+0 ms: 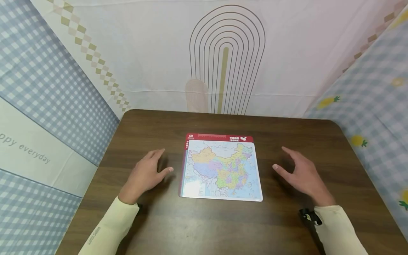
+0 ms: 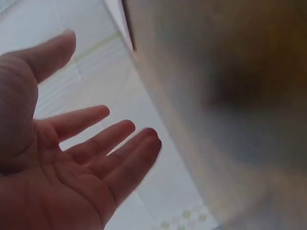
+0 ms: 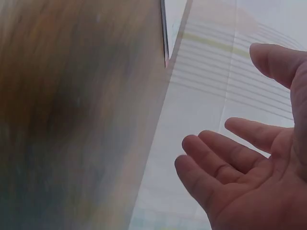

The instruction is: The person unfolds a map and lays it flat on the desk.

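Observation:
A rectangular map board (image 1: 220, 166) with a red top strip and a coloured map of China lies flat on the brown table, between the two hands. To its left is my left hand (image 1: 146, 173), thumb and fingers spread apart and holding nothing. My right hand (image 1: 301, 173) is on the board's other side, a short gap away, likewise with nothing in it. Both palms face inward, as the left hand (image 2: 72, 158) and right hand (image 3: 249, 163) show in the wrist views. Only a thin edge of the board appears in each wrist view.
The wooden table (image 1: 191, 226) has rounded far corners. Behind it hangs a white cloth (image 1: 153, 53) with an arch pattern. Checked cloths hang at the left (image 1: 57, 71) and right (image 1: 376, 106) sides. A black strap (image 1: 309, 216) sits at the right wrist.

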A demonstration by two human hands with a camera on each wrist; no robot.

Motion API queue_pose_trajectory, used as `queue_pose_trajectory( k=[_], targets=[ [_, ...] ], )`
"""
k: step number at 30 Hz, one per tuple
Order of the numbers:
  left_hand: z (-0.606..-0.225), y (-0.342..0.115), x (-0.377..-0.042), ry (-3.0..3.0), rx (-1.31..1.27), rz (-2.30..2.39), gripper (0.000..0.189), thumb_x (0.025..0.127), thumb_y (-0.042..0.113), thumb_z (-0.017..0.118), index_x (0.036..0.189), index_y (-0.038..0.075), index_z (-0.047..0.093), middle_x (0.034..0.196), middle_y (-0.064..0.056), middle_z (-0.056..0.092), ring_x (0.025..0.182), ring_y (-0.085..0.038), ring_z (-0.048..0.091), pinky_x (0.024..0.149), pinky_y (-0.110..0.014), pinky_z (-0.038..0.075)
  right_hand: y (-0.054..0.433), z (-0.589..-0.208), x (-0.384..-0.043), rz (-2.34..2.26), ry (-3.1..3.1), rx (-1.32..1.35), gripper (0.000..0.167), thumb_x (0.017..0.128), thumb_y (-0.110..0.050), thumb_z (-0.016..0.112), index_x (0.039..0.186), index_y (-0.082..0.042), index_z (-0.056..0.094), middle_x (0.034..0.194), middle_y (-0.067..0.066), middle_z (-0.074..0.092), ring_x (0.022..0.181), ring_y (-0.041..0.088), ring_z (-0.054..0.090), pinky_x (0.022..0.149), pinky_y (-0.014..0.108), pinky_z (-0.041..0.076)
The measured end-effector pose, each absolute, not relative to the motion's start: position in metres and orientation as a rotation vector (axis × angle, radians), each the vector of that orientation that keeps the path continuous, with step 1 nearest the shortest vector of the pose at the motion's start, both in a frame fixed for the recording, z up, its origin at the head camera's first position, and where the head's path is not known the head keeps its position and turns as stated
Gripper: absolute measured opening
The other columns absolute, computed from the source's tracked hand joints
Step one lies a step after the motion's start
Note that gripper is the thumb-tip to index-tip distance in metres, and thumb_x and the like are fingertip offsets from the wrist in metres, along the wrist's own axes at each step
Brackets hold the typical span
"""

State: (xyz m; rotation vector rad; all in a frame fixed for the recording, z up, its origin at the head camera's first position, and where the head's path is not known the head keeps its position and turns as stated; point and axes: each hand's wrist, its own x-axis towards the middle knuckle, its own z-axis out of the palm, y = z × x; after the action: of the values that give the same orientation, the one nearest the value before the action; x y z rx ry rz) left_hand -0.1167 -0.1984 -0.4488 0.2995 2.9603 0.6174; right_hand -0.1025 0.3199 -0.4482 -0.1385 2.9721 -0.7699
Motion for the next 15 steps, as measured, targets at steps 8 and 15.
queue_pose_trajectory(
  k=[8, 15],
  targets=[
    [-0.454, -0.174, -0.105, 2.844, 0.345, 0.816, 0.072, 0.090, 0.033, 0.086, 0.148, 0.002, 0.058, 0.137, -0.018, 0.064, 0.118, -0.032, 0.068, 0.100, -0.052, 0.059, 0.297, -0.451, -0.090, -0.844, 2.943, -0.199, 0.083, 0.097, -0.058, 0.072, 0.157, -0.006, 0.047, 0.153, 0.026, 0.054, 0.132, 0.050, 0.059, 0.103, 0.067, 0.051],
    [-0.458, -0.154, -0.089, 2.745, 0.370, 0.914, 0.066, 0.087, 0.022, 0.090, 0.143, 0.002, 0.063, 0.127, -0.012, 0.067, 0.111, -0.024, 0.069, 0.094, -0.042, 0.061, 0.273, -0.460, -0.078, -0.858, 2.923, -0.320, 0.072, 0.092, -0.040, 0.084, 0.149, -0.004, 0.058, 0.146, 0.022, 0.061, 0.120, 0.042, 0.068, 0.096, 0.057, 0.059]
  ],
)
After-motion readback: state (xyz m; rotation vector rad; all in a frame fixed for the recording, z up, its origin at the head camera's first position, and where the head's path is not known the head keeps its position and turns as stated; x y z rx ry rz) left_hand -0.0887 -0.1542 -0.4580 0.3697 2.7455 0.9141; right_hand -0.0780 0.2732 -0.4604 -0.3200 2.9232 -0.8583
